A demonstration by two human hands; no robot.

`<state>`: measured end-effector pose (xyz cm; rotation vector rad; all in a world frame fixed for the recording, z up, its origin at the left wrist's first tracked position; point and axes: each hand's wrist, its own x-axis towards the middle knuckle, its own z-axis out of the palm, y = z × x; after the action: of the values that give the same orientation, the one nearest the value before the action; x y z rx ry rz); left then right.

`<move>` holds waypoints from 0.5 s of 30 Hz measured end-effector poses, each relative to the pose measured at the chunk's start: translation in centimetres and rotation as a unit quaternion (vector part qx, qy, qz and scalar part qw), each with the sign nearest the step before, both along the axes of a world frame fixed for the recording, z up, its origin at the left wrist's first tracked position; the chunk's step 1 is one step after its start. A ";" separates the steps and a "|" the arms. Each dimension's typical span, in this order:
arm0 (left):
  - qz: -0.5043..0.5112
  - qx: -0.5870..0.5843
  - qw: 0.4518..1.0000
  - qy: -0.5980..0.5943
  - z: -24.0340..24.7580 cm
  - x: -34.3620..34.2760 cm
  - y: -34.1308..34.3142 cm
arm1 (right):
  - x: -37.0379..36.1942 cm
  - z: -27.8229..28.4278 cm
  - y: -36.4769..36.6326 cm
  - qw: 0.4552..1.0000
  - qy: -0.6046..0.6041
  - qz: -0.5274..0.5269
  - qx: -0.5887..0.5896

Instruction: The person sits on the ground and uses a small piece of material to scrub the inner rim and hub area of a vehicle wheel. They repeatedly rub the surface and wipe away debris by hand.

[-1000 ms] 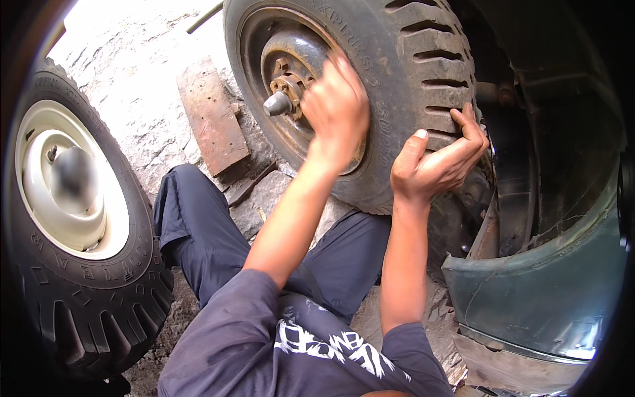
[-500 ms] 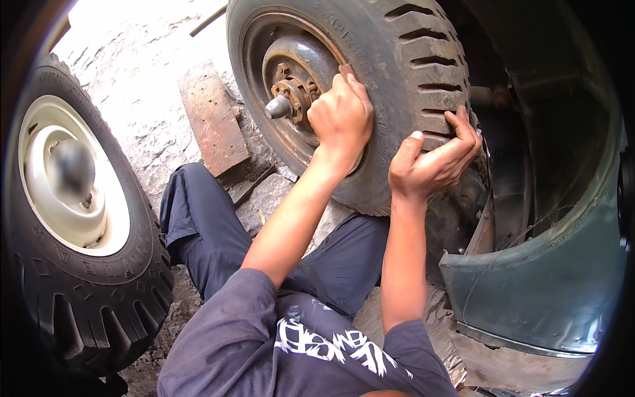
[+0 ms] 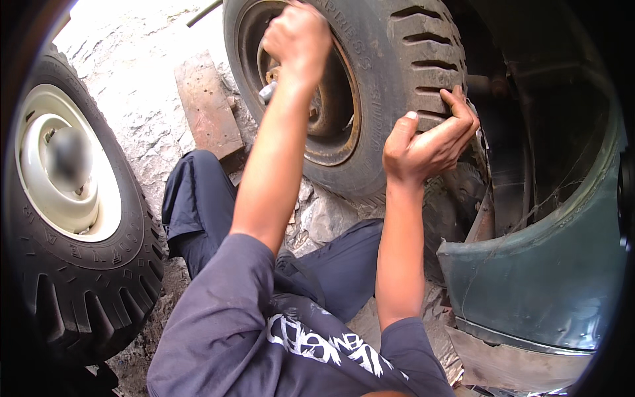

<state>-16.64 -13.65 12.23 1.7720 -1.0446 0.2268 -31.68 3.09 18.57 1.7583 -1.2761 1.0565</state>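
A worn tyre [image 3: 423, 59] on a rusty rim [image 3: 334, 126] is mounted under a green vehicle. My left hand [image 3: 297, 40] is a closed fist over the upper part of the rim, just above the metal hub end [image 3: 266, 91]. Whatever it may hold is hidden by the fingers. My right hand [image 3: 430, 139] grips the tyre's tread on its right side, thumb on the sidewall and fingers hooked into the lugs. I sit on the ground with my legs in dark trousers [image 3: 198, 198] stretched under the wheel.
A second wheel with a cream rim [image 3: 66, 178] stands upright at my left. A rusty flat metal plate [image 3: 208, 109] lies on the rough stone ground [image 3: 132, 79]. The green body panel [image 3: 542, 278] and dark wheel arch are at the right.
My left hand has moved from the lower right of the hub up to its top and closed into a fist. My right hand stays on the tread.
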 end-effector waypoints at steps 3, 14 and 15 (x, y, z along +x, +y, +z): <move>-0.063 0.003 0.993 0.103 0.4 -3.4 4.4 | -0.3 -0.3 0.4 1.000 0.003 -0.007 0.003; 0.077 -0.068 0.984 -0.143 -0.8 -0.1 -0.7 | -0.3 0.0 0.3 1.000 0.012 -0.004 -0.007; 0.075 -0.071 0.984 -0.143 -0.8 0.1 -0.8 | -0.1 0.0 0.1 1.000 0.012 -0.003 -0.011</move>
<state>-16.51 -14.50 11.45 1.7212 -1.0660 0.6503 -31.82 3.15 18.60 1.7446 -1.2491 1.0398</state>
